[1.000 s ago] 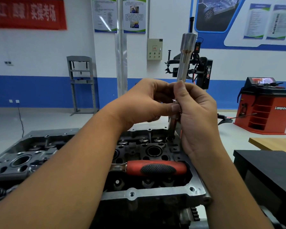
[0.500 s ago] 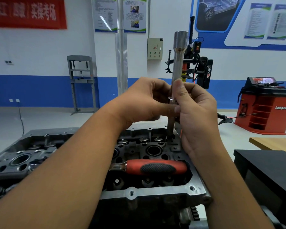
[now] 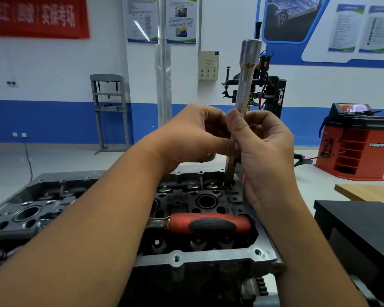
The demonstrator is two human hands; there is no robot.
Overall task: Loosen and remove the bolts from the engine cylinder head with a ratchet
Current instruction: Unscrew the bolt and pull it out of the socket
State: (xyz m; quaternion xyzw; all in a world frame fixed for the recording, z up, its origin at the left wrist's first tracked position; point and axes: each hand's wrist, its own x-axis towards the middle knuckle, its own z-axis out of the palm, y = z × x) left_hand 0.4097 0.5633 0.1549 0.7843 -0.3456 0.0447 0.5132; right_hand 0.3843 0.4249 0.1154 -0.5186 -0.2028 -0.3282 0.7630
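Note:
The dark engine cylinder head (image 3: 208,255) lies in front of me. At its far right corner a long silver socket extension (image 3: 246,80) stands nearly upright, its lower end in a bolt hole (image 3: 228,183). My left hand (image 3: 193,136) and my right hand (image 3: 264,149) both pinch the bar at mid-height, thumbs towards each other. Whether a bolt sits under the bar is hidden. The ratchet with the red and black handle (image 3: 211,223) lies across the head, untouched; its head end is hidden under my left forearm.
A black bench (image 3: 359,235) and a wooden tabletop (image 3: 368,192) stand to the right. Farther back are an orange wheel balancer (image 3: 355,149), a tyre changer (image 3: 273,94), a grey press frame (image 3: 110,111) and a metal column (image 3: 163,80).
The top of the extension bar has swung left and then back right by a little. Both hands have kept their hold; the ratchet has not moved.

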